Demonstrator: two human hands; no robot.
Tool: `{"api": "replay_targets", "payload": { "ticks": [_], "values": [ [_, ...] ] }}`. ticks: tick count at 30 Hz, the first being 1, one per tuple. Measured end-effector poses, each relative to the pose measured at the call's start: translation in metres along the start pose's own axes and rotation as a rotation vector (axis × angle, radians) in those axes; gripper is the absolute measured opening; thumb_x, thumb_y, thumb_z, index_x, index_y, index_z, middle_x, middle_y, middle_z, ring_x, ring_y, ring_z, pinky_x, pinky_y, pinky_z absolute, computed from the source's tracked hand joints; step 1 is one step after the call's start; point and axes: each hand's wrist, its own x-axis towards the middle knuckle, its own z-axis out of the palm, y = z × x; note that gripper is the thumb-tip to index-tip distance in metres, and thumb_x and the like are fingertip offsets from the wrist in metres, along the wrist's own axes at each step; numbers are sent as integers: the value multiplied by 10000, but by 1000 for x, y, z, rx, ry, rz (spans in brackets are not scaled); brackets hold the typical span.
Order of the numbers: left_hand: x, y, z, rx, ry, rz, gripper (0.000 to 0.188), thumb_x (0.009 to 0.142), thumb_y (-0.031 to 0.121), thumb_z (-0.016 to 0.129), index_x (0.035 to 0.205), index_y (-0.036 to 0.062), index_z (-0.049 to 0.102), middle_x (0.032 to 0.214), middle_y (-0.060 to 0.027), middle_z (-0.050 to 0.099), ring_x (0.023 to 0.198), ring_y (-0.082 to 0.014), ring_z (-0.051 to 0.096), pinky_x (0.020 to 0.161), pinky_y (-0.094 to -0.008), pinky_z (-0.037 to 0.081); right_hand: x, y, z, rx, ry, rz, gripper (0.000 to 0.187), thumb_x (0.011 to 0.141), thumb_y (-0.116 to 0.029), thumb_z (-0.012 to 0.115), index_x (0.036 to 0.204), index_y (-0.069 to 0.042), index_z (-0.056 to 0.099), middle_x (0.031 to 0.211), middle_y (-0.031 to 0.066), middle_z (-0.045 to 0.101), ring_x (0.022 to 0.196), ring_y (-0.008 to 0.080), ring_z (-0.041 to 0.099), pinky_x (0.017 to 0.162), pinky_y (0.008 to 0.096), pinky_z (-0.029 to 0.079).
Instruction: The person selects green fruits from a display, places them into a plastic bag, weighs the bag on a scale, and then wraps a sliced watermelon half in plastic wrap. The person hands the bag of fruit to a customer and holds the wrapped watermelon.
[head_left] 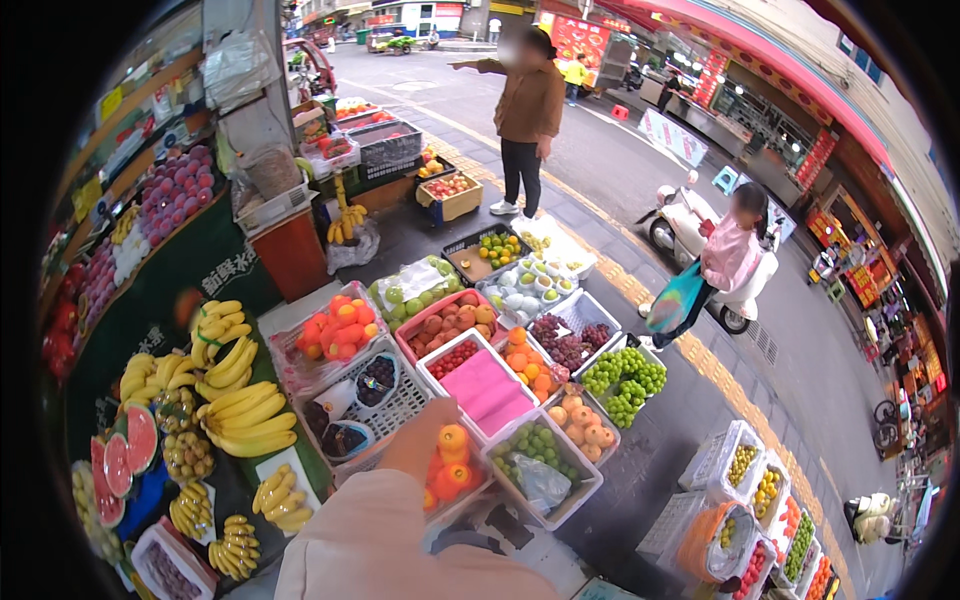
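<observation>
From the lower edge a forearm in a pale beige sleeve reaches forward; it looks like my left arm. My left hand (422,436) is above the front baskets, between a white crate of dark grapes (402,414) and a basket of red-orange fruit (452,468). Its fingers are foreshortened, so I cannot see whether they hold or touch anything. Just beyond it lies a pink cloth or sheet (487,393) over part of a crate of small red fruit (452,361). To the right is a basket of green fruit (541,456) with a clear plastic bag (543,483) on it. My right hand is not in view.
Bananas (246,420) and cut watermelon (116,464) are at left. Green grapes (624,385) and pomegranate-like fruit (582,427) sit to the right. A person in brown (530,98) stands with an arm outstretched; another in pink (733,250) is beside a white scooter (690,225).
</observation>
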Motion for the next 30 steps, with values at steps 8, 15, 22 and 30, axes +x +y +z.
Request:
{"api": "replay_targets", "payload": {
  "ticks": [8,15,22,30],
  "values": [
    [-188,13,188,-47,-231,-130,425,794,402,504,997,50,629,1031,-178,614,974,-325,583,811,-421,462,-33,19,-17,726,-114,392,319,853,-238,514,1118,-61,525,681,112,549,526,226,506,440,386,416],
    [-372,58,194,48,-312,-264,335,848,329,483,919,56,664,1003,-170,624,952,-322,592,817,-427,465,-16,117,21,3,100,-467,390,766,-325,573,1035,-44,592,1028,215,548,793,351,569,586,425,481],
    [-390,30,210,-92,-157,-394,273,788,225,508,937,48,654,990,-154,629,943,-309,601,811,-416,473,-1,98,38,-163,88,-454,388,780,-284,532,1083,-48,586,1099,176,571,933,378,554,830,412,435],
    [-383,-9,249,-87,-160,-232,324,754,138,465,1026,27,602,1058,-199,590,1010,-327,562,845,-418,458,-67,13,40,258,170,-60,324,804,-280,548,959,-8,632,886,193,626,863,334,564,804,392,415]
  ]
}}
